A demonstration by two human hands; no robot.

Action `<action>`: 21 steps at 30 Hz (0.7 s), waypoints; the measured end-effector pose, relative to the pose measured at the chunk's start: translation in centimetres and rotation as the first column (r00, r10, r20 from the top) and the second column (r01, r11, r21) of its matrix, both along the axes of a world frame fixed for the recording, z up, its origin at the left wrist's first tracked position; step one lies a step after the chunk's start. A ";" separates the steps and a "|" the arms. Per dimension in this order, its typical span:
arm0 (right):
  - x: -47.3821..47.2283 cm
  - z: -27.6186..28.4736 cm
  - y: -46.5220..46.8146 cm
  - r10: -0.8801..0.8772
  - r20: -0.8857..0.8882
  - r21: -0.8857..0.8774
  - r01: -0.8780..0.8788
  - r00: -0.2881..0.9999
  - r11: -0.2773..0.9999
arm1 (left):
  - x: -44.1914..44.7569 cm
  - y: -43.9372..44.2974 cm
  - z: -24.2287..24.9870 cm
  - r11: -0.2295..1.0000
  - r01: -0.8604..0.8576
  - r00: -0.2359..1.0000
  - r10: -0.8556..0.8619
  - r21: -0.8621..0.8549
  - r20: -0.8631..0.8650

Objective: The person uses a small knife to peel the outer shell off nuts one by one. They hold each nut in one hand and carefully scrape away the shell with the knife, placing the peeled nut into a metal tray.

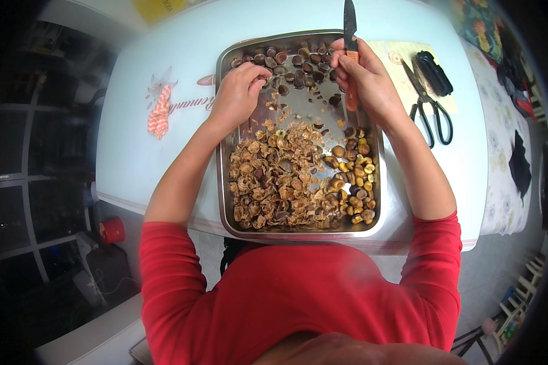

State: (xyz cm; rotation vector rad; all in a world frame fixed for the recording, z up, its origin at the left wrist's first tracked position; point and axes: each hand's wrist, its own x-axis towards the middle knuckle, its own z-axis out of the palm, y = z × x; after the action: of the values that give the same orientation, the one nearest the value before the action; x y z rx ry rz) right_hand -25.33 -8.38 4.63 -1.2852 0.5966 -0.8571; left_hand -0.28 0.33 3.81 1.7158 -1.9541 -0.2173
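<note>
A rectangular stainless steel tray (pixel 222 191) lies before me on the table. Dark brown unpeeled nuts, probably chestnuts (pixel 298 60), are spread over its far end. A heap of tan empty shells (pixel 274 182) covers the near left part, and yellowish peeled nuts (pixel 358 171) fill the near right. My right hand (pixel 370 75) is closed around the orange handle of a knife (pixel 350 25), whose dark blade points away from me. My left hand (pixel 241 93) hovers or rests at the tray's far left, fingers bent by the dark nuts; whether it pinches one cannot be told.
Black-handled scissors (pixel 424 98) and a black plastic object (pixel 434 73) lie on a yellowish sheet (pixel 447 102) right of the tray. An orange-and-white patterned cloth (pixel 160 113) lies at the left. The table (pixel 132 159) ends near my body; a floral-covered surface (pixel 502 191) adjoins at right.
</note>
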 end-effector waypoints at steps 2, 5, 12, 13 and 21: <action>0.0 0.0 0.0 0.019 0.006 0.021 -0.019 1.000 1.000 | -0.4 0.0 0.0 1.000 -0.005 1.000 0.005 0.013 -0.030; 0.0 0.0 0.2 0.013 -0.035 0.043 -0.012 0.999 0.999 | -1.5 0.1 -0.2 0.988 -0.008 0.998 0.019 0.153 -0.067; 0.8 -1.2 0.8 0.127 -0.009 0.124 -0.125 0.992 0.984 | -3.2 -0.1 -1.0 0.993 0.033 0.987 -0.050 0.115 0.154; 0.9 -1.3 0.9 0.141 -0.016 0.113 -0.138 0.990 0.984 | -3.1 -0.2 -0.9 0.994 0.033 0.982 -0.051 0.101 0.182; 1.4 -1.9 2.0 0.181 -0.156 0.000 -0.183 0.971 0.983 | -2.0 3.0 1.9 0.971 -0.108 0.695 0.228 0.214 -0.682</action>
State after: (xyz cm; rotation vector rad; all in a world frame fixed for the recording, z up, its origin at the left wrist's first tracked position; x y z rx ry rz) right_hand -23.94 -6.36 2.74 -1.4048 0.5852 -0.6141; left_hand -2.24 3.32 5.71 1.5620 -1.2202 -0.8502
